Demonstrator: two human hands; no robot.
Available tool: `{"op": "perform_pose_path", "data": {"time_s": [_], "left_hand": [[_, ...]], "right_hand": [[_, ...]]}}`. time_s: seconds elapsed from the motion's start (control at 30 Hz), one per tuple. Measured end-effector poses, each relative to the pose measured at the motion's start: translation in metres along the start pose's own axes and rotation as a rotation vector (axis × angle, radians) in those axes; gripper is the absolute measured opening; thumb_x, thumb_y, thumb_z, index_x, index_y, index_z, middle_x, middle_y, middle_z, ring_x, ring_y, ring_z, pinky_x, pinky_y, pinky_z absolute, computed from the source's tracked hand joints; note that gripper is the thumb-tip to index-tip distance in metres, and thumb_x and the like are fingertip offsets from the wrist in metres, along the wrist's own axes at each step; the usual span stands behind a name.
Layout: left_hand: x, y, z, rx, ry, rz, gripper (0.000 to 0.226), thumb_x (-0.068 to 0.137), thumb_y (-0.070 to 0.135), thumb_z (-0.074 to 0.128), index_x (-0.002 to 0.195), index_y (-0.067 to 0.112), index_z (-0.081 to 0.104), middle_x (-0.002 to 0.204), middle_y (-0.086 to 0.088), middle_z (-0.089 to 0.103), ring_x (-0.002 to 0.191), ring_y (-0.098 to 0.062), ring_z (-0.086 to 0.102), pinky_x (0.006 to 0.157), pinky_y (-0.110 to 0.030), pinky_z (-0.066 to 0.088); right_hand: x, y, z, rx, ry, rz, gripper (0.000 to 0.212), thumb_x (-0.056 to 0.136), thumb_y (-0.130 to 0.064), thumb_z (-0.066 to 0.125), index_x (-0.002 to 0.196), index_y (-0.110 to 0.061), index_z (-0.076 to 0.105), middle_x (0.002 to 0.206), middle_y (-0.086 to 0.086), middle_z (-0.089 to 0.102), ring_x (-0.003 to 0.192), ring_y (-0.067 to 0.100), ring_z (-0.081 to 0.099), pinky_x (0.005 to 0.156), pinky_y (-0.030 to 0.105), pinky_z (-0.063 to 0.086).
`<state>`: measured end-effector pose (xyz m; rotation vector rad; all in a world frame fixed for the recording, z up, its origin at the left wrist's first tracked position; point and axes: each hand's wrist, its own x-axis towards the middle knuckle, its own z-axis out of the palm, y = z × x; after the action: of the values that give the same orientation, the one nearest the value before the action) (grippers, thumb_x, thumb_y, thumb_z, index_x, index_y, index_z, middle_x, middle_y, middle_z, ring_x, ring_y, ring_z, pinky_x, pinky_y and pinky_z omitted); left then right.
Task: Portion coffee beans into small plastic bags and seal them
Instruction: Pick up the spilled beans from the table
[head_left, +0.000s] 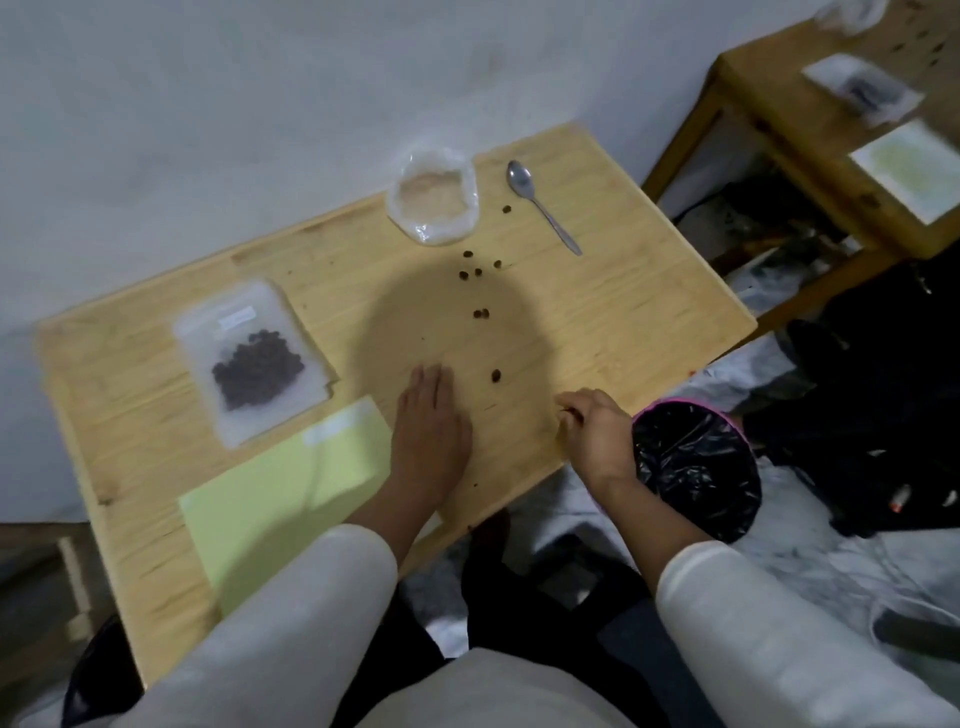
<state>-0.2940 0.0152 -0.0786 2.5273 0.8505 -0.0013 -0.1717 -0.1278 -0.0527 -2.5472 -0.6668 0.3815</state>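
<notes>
Wooden table (623, 322) first, with the left hand (428, 441) lying flat on it, fingers straight, holding nothing. Filled bag of beans (254, 364) sits left of those fingers. Right hand (597, 436) is curled, pinching something small (can't tell what). Loose beans (480, 313) are scattered just beyond both sets of fingertips.

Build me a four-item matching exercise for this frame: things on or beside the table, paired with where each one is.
Things:
1. spoon
2. filled bag
3. yellow sheet
4. black-lined bin

Places:
A. off the table's right edge, beside the right hand
B. far right of the table
C. near edge, left of the left hand
D. left part of the table

Pairs: 1-B, 2-D, 3-C, 4-A
</notes>
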Motion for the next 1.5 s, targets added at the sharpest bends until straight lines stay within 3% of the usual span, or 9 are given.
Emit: {"op": "perform_pose_path", "data": {"time_s": [0.17,0.27,0.37,0.5,0.7,0.83,1.17,1.3,1.5], "left_hand": [[0.021,0.008,0.009,-0.014,0.073,-0.083,0.073,0.085,0.041,0.013,0.144,0.000,0.028,0.151,-0.019,0.027,0.142,-0.033,0.019,0.114,-0.046,0.016],[0.037,0.011,0.009,-0.001,0.088,-0.135,0.071,0.088,0.042,0.011,0.146,0.002,0.021,0.155,-0.017,0.019,0.144,-0.030,0.011,0.116,-0.043,0.009],[0.045,0.010,0.013,0.051,0.071,-0.185,0.060,0.098,0.036,0.023,0.148,0.005,0.011,0.157,-0.012,0.010,0.146,-0.025,0.002,0.117,-0.039,0.002],[0.047,0.010,0.016,0.048,0.121,-0.191,0.059,0.097,0.036,0.026,0.149,0.008,0.015,0.157,-0.009,0.013,0.146,-0.023,0.002,0.117,-0.036,0.001],[0.045,0.005,0.020,0.011,0.162,-0.165,0.058,0.097,0.038,0.029,0.148,0.009,0.020,0.155,-0.010,0.020,0.145,-0.024,0.009,0.118,-0.036,0.004],[0.043,0.004,0.020,0.006,0.174,-0.177,0.059,0.097,0.038,0.030,0.148,0.010,0.020,0.155,-0.009,0.020,0.145,-0.023,0.008,0.117,-0.032,0.000],[0.051,0.009,0.019,-0.030,0.229,-0.215,0.057,0.096,0.034,0.029,0.145,0.006,0.027,0.154,-0.013,0.024,0.145,-0.026,0.012,0.116,-0.035,0.003],[0.071,0.009,0.014,-0.058,0.248,-0.234,0.054,0.098,0.026,0.038,0.146,0.005,0.024,0.155,-0.013,0.019,0.145,-0.026,0.008,0.117,-0.037,0.006],[0.100,0.006,0.010,0.013,0.251,-0.312,0.056,0.099,0.029,0.031,0.148,0.007,0.017,0.157,-0.012,0.014,0.146,-0.025,0.004,0.117,-0.036,0.002]], "right_hand": [[0.025,-0.006,-0.002,0.039,-0.073,-0.046,0.020,0.085,-0.011,0.060,0.103,-0.010,0.068,0.105,0.008,0.064,0.096,0.022,0.060,0.085,0.026,0.043],[0.045,-0.023,-0.010,0.343,-0.141,0.098,0.015,0.083,-0.011,0.060,0.089,-0.021,0.069,0.096,0.000,0.065,0.090,0.014,0.060,0.082,0.025,0.048],[0.059,-0.033,-0.011,0.534,-0.303,0.188,0.023,0.087,-0.009,0.054,0.079,-0.027,0.067,0.076,-0.009,0.063,0.073,0.006,0.056,0.066,0.016,0.045],[0.073,-0.032,0.000,0.348,-0.327,-0.082,0.015,0.085,-0.018,0.063,0.096,-0.025,0.070,0.082,-0.011,0.058,0.071,-0.002,0.051,0.064,0.004,0.038],[0.086,-0.025,0.010,0.078,-0.385,-0.385,0.027,0.079,-0.013,0.070,0.107,-0.013,0.071,0.083,0.001,0.051,0.076,0.009,0.048,0.068,-0.001,0.033],[0.088,-0.027,0.013,0.082,-0.382,-0.407,0.019,0.077,-0.009,0.071,0.096,-0.006,0.072,0.083,0.000,0.050,0.079,0.010,0.050,0.065,0.007,0.031],[0.088,-0.030,0.022,-0.020,-0.488,-0.418,0.008,0.083,-0.005,0.062,0.085,-0.001,0.057,0.094,0.007,0.043,0.091,0.025,0.051,0.082,0.019,0.032],[0.091,-0.032,0.019,0.119,-0.447,-0.318,0.005,0.086,-0.007,0.058,0.086,-0.006,0.053,0.095,0.005,0.045,0.085,0.018,0.048,0.074,0.019,0.034],[0.118,-0.041,-0.003,0.616,-0.504,0.097,0.005,0.094,-0.013,0.050,0.096,-0.011,0.054,0.078,-0.003,0.061,0.066,0.007,0.054,0.060,0.016,0.045]]}}
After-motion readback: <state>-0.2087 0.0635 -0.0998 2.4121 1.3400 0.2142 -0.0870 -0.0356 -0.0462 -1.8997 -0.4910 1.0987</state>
